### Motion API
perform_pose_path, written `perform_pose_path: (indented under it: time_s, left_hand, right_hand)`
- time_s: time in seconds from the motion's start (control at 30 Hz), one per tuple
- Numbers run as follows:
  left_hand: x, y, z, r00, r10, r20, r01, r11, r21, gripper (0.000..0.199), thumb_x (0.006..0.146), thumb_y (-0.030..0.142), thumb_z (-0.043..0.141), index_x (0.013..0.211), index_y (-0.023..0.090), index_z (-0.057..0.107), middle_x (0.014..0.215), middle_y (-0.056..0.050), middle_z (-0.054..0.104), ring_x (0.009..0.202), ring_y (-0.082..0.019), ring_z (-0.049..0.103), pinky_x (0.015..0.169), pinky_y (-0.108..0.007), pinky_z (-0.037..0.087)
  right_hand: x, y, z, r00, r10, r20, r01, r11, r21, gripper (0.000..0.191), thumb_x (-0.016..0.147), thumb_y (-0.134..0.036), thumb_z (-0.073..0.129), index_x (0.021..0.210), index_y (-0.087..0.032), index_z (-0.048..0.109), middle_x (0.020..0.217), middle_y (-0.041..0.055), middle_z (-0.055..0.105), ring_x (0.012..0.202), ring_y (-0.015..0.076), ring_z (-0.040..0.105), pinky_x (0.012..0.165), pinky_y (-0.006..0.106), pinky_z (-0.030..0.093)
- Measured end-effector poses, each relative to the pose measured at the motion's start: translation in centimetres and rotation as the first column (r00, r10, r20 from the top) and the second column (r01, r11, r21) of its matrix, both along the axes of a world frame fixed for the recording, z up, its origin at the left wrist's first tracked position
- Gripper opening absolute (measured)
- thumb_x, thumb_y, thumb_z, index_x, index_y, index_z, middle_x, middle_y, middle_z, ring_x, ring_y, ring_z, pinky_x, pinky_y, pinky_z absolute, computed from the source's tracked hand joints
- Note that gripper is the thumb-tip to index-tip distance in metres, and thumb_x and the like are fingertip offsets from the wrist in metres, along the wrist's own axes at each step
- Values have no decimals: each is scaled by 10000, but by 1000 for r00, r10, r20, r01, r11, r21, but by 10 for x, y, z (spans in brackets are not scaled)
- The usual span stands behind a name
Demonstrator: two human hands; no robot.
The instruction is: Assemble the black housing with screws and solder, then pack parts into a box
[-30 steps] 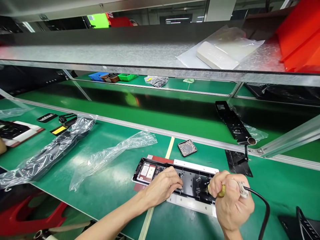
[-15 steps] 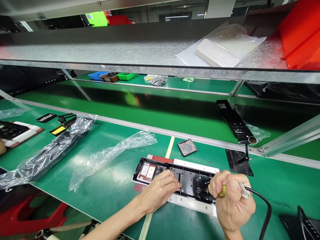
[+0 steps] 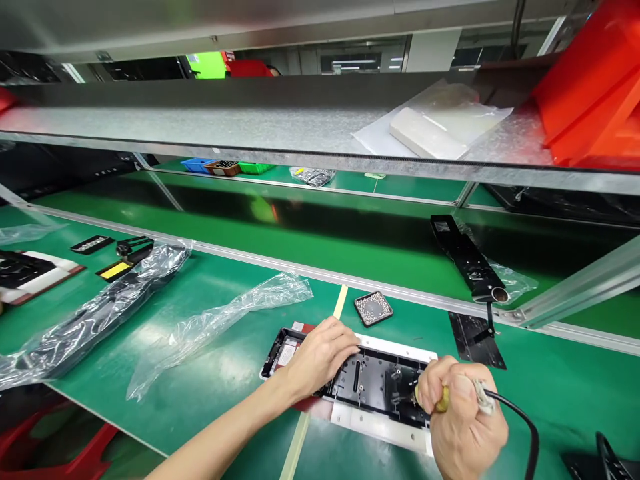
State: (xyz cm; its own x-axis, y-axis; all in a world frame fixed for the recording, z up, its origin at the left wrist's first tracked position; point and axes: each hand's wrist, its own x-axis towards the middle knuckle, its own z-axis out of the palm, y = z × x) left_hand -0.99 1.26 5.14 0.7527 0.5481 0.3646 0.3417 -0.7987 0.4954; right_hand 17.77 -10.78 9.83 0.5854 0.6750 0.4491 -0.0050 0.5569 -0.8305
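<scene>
A long black housing [image 3: 373, 380] lies on a fixture with white strips [image 3: 373, 421], set on the green bench. My left hand [image 3: 320, 357] rests over the left part of the housing, fingers together; what lies beneath them, if anything, is hidden. Closed round a yellowish tool [image 3: 442, 400] with a black cord, my right hand [image 3: 465, 413] is at the housing's right end. The tool's tip points left into the housing, among dark parts. Behind the housing sits a small black tray of tiny metal pieces [image 3: 374, 308].
Clear plastic film [image 3: 225, 317] and a bagged dark part [image 3: 105, 320] lie to the left. A black bracket [image 3: 467, 260] stands back right, near a black plate [image 3: 477, 340]. A metal shelf [image 3: 225, 127] crosses above, carrying a bagged white block [image 3: 425, 133].
My left hand has moved up and left along the housing, uncovering part of its middle. My right hand stays at the right end with the tool. The view has tilted slightly upward.
</scene>
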Motion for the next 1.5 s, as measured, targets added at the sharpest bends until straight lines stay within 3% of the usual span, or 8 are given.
perform_pose_path:
  time_s: [0.1,0.27,0.53,0.83,1.0,1.17,1.33,1.5]
  left_hand:
    - [21,37,-3,993,46,-105,-49,998,-29,203,1041,241,559,1108,179,740,1071,-59,764,1009,-225,633,952,-383,497]
    - [60,86,-24,981,19,-195,-22,1000,-12,183,991,186,603,977,168,784,982,-77,781,940,-250,651,901,-385,494]
    - [98,102,-45,977,-23,-212,15,999,-40,181,939,150,624,840,190,770,878,-45,768,853,-220,648,919,-355,472]
    - [105,98,-42,986,-5,-169,-15,993,-118,180,829,67,624,709,186,684,774,-47,724,816,-227,640,893,-356,467]
    - [78,76,-11,990,98,-98,-119,965,-233,165,833,70,579,768,182,679,790,-14,735,778,-192,659,748,-294,476]
    - [36,31,14,993,113,-45,-121,948,-293,139,886,116,624,888,208,729,893,8,751,838,-161,655,764,-261,483]
    - [10,1,5,1000,-10,-22,4,959,-285,111,982,185,629,953,201,735,912,-26,728,932,-196,624,844,-307,488]
    - [9,-2,-5,995,-86,-40,73,962,-264,176,1025,194,578,953,200,738,933,-30,744,947,-202,599,861,-322,488]
  right_hand:
    - [0,2,0,1000,-10,-2,10,1000,-5,236,1028,-225,522,796,-206,488,580,-49,479,476,89,491,408,210,404]
    - [-2,4,2,999,-33,8,33,999,4,273,1030,-241,522,764,-200,475,561,-54,471,447,75,478,409,197,396]
    - [-2,7,3,999,-40,-32,41,999,16,299,1012,-233,532,720,-196,481,549,-50,466,417,76,460,371,180,367]
    - [-2,7,1,999,-41,-21,41,999,0,282,1023,-241,516,746,-204,480,552,-53,463,435,81,459,386,190,374]
    - [-1,3,1,999,-37,4,37,999,-9,266,1034,-238,513,773,-203,475,567,-55,481,464,78,481,439,211,397]
    - [-1,3,0,1000,-24,12,24,1000,-5,238,1041,-230,513,806,-203,488,584,-55,490,483,79,485,457,219,389]
    - [-1,2,-2,1000,-18,-8,18,999,-27,235,1041,-223,515,809,-206,482,597,-53,491,500,84,490,454,220,382]
    - [-1,1,-2,1000,-20,-10,19,999,-33,253,1046,-236,517,799,-208,472,592,-59,485,488,79,480,451,216,385]
